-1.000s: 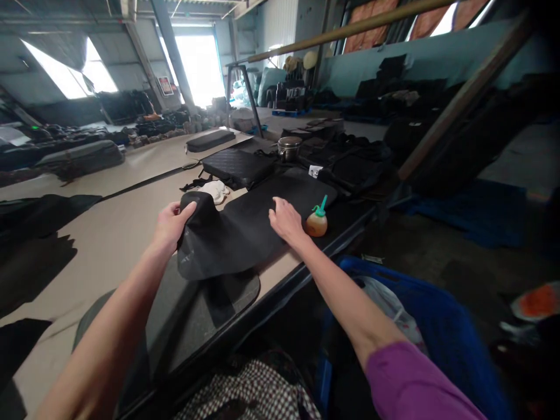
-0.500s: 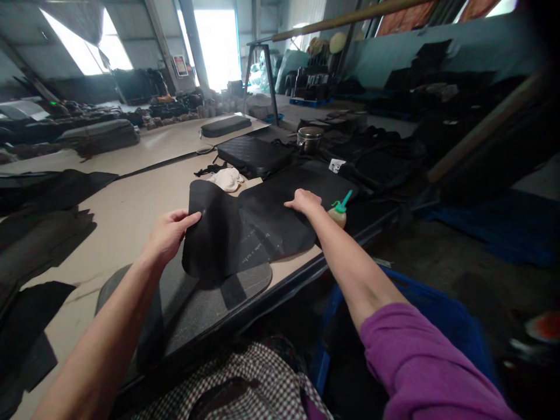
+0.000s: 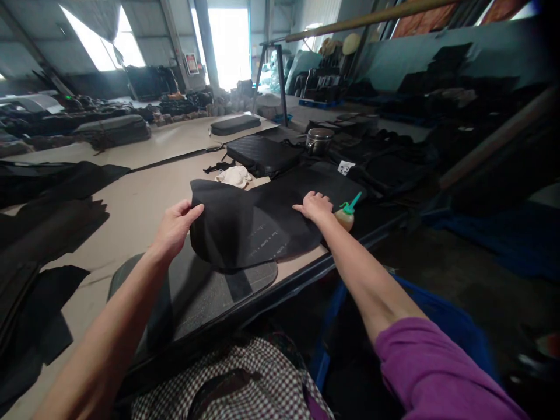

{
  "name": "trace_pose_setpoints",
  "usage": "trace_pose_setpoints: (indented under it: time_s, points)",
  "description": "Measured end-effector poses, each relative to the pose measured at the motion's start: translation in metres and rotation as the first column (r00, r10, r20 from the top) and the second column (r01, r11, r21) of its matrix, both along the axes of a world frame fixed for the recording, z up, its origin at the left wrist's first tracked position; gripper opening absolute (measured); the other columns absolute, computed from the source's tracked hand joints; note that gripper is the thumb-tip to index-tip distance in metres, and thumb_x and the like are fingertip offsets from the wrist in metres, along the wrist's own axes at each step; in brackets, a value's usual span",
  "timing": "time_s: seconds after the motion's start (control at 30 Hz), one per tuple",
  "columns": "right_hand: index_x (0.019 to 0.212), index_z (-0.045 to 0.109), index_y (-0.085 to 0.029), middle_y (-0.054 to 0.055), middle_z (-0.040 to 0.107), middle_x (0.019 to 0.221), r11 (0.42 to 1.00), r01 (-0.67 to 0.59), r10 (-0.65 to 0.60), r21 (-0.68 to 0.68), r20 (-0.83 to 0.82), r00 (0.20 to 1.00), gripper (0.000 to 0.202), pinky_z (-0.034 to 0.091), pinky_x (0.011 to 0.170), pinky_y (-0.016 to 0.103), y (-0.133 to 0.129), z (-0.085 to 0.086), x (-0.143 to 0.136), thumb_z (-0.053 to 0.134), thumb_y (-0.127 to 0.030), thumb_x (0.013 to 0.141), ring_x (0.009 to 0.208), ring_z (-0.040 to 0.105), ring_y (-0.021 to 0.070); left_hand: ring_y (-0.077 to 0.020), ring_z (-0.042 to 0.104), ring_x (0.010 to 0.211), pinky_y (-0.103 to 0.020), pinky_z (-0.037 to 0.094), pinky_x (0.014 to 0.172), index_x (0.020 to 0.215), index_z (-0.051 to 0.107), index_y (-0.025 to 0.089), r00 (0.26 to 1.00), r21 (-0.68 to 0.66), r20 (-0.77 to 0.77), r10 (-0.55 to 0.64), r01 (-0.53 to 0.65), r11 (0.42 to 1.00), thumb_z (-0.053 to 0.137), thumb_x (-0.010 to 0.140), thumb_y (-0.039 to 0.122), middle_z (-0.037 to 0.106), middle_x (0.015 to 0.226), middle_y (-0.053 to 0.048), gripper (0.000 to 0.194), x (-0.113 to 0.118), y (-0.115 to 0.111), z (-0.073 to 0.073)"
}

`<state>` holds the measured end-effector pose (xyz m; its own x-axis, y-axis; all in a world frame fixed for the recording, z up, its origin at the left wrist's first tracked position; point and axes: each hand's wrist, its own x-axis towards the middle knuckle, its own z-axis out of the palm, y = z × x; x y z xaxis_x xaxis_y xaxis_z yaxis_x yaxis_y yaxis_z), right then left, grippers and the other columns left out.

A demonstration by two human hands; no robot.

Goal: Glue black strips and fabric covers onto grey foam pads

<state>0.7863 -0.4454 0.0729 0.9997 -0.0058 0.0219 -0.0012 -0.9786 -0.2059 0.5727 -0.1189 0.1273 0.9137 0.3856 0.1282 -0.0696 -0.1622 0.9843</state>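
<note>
A black flexible sheet (image 3: 231, 224) with rounded corners and faint white printing lies bent across the table. My left hand (image 3: 177, 224) pinches its left edge between thumb and fingers, holding that side raised. Toward the right end of the same sheet, my right hand (image 3: 315, 205) rests on top with thumb and fingers apart. Under the raised side is a dark grey rounded panel (image 3: 201, 291), partly covered by the sheet and my left forearm. Just right of my right hand stands a squeeze bottle (image 3: 345, 219) with a green nozzle.
Behind the sheet are a crumpled white cloth (image 3: 234, 176), a black padded case (image 3: 262, 154) and a metal pot (image 3: 319, 140). Dark sheets (image 3: 48, 233) cover the table's left side. A blue crate (image 3: 446, 315) sits below the front edge at right.
The sheet's raised left side has tilted and come down a little, with my left hand still on it. My right hand's fingers have spread on the sheet. The whole view has shifted slightly.
</note>
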Motion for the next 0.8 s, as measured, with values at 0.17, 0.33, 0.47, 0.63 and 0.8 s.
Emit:
trace_pose_setpoints:
  time_s: [0.17, 0.33, 0.47, 0.63, 0.8]
  points:
    - [0.141, 0.057, 0.001, 0.034, 0.056, 0.139, 0.997, 0.009, -0.005, 0.076, -0.046, 0.999, 0.091, 0.050, 0.106, 0.047, -0.003, 0.003, 0.010, 0.086, -0.058, 0.078, 0.129, 0.059, 0.0408, -0.0192, 0.067, 0.081, -0.028, 0.052, 0.074, 0.100, 0.075, 0.016, 1.000, -0.005, 0.006, 0.001, -0.001, 1.000, 0.082, 0.077, 0.050, 0.076, 0.090, -0.004, 0.042, 0.002, -0.004, -0.001]
    - [0.117, 0.073, -0.009, 0.023, 0.071, 0.120, 0.976, -0.004, 0.010, 0.216, -0.027, 1.000, 0.054, 0.052, 0.102, 0.044, -0.008, 0.003, 0.007, 0.086, -0.046, 0.079, 0.119, 0.067, 0.0363, -0.0182, 0.064, 0.078, -0.028, 0.050, 0.072, 0.098, 0.072, 0.017, 1.000, 0.110, 0.015, 0.002, -0.004, 0.994, 0.072, 0.085, 0.048, 0.072, 0.088, -0.003, 0.034, 0.004, -0.003, -0.007]
    - [0.114, 0.072, -0.008, 0.018, 0.074, 0.114, 0.917, -0.103, 0.100, 0.384, 0.026, 0.995, 0.041, 0.055, 0.092, 0.038, -0.015, 0.009, -0.002, 0.067, -0.044, 0.094, 0.108, 0.071, 0.0302, -0.0185, 0.062, 0.082, -0.029, 0.048, 0.074, 0.099, 0.069, 0.017, 0.987, 0.444, 0.073, 0.143, -0.160, 0.882, 0.061, 0.093, 0.040, 0.069, 0.089, -0.003, 0.025, 0.002, 0.005, -0.005]
    - [0.114, 0.069, -0.014, 0.007, 0.076, 0.096, 0.731, -0.295, 0.330, 0.616, 0.060, 0.942, 0.040, 0.055, 0.073, 0.028, -0.016, 0.025, -0.014, 0.057, -0.049, 0.100, 0.083, 0.070, 0.0196, -0.0153, 0.060, 0.076, -0.026, 0.048, 0.070, 0.104, 0.069, 0.016, 0.940, 0.445, 0.088, 0.330, -0.333, 0.831, 0.062, 0.093, 0.041, 0.069, 0.086, -0.001, 0.028, -0.032, 0.029, 0.006]
    - [0.090, 0.065, -0.017, 0.002, 0.065, 0.077, 0.527, -0.440, 0.463, 0.727, 0.189, 0.866, 0.042, 0.049, 0.066, 0.026, 0.010, 0.025, -0.038, 0.075, -0.057, 0.087, 0.074, 0.060, 0.0174, -0.0104, 0.057, 0.064, -0.021, 0.046, 0.059, 0.111, 0.070, 0.020, 0.875, 0.303, -0.130, 0.466, -0.413, 0.859, 0.070, 0.087, 0.052, 0.069, 0.080, 0.006, 0.041, -0.113, 0.063, 0.007]
